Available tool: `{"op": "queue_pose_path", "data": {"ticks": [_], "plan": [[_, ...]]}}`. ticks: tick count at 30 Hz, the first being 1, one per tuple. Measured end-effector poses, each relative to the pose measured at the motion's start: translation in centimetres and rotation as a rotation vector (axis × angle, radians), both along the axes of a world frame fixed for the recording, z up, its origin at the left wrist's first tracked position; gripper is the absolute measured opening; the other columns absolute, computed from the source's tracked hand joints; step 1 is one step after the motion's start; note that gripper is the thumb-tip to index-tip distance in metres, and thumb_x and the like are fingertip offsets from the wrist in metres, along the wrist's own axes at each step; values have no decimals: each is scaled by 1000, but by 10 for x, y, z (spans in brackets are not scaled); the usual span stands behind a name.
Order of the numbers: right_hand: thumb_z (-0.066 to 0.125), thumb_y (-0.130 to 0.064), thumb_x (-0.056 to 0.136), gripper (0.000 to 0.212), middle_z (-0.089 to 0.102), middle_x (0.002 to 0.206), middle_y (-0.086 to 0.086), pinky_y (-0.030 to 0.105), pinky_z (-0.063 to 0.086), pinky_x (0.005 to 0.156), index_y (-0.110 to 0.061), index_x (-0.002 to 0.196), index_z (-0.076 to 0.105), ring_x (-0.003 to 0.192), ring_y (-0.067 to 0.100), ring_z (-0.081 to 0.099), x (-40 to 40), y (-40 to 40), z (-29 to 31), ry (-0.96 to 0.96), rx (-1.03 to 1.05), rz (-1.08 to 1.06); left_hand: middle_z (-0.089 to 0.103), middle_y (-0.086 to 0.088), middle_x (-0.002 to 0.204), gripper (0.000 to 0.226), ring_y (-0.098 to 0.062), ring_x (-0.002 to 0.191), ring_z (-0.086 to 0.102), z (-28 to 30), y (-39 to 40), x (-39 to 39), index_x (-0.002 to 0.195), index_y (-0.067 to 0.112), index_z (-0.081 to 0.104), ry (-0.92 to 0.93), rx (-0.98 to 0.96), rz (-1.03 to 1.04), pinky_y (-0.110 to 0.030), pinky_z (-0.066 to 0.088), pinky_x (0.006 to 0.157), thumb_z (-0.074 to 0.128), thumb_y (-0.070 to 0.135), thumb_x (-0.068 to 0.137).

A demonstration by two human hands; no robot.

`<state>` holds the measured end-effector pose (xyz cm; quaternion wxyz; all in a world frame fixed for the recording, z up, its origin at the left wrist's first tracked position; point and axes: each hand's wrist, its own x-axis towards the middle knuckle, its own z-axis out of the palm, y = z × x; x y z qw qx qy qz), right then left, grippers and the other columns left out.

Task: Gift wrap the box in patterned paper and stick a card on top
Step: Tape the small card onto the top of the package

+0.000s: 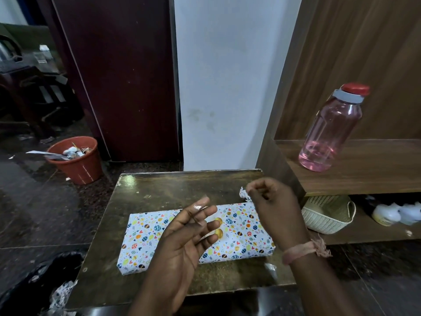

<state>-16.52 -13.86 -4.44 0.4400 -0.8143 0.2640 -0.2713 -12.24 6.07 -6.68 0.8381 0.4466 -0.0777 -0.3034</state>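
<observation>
Box (196, 238) is sitting fully wrapped in patterned paper, flat at the middle of the surface (159, 188); no card showing anywhere in view. Your left hand (182, 242) is hovering over the box, fingers (202, 205) spread and relaxed, with what looks like a clear strip of tape clinging to the top fingertip at 12 o'clock of the palm. Your right hand (271, 201) is hanging above the box's 2 o'clock corner, fingers curled and pinching a small paper scrap (244, 194), likely a backing or offcut, can't tell which. Risks, as I'm judging them: tape is folding onto itself or sticking to a second finger, since it's dangling off one tip; it's picking up grit if it touches the surface; laying it skewed is wrinkling or tearing the print on lift-off. Bottle (330, 131) is standing at 2 o'clock on the shelf (376, 160), well apart but near an elbow swing.
</observation>
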Motion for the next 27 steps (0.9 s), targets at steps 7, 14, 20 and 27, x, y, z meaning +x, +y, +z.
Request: {"op": "queue_pose_path", "data": {"ticks": [7,14,20,27], "plan": [[74,-19,91,6,77,80,-10,13,46,64,-20,89,79,71,-4,67,-17,51,20,18,370,315,71,-19,121,43,-30,94,64,-1,-1,-7,113,11,77,-103,99,-52,-33,50,70,64,8,72],[80,-15,84,9,76,77,-8,20,50,67,-22,77,79,70,2,68,-20,56,8,-14,273,151,76,-8,113,40,-18,85,68,7,1,-9,107,22,80,-287,302,-92,-33,50,71,69,19,69],[77,-10,87,12,77,77,-2,26,53,68,-18,78,79,71,6,69,-27,62,-2,-62,381,194,79,1,93,51,-10,77,69,7,4,-8,94,29,84,-467,544,45,-24,54,67,50,-8,94],[74,-5,88,17,75,73,-2,24,54,62,-17,77,77,63,9,67,-23,70,-7,-71,441,225,76,18,84,43,0,71,70,8,3,-14,97,31,80,-556,722,283,-34,60,70,54,-3,94]]}}
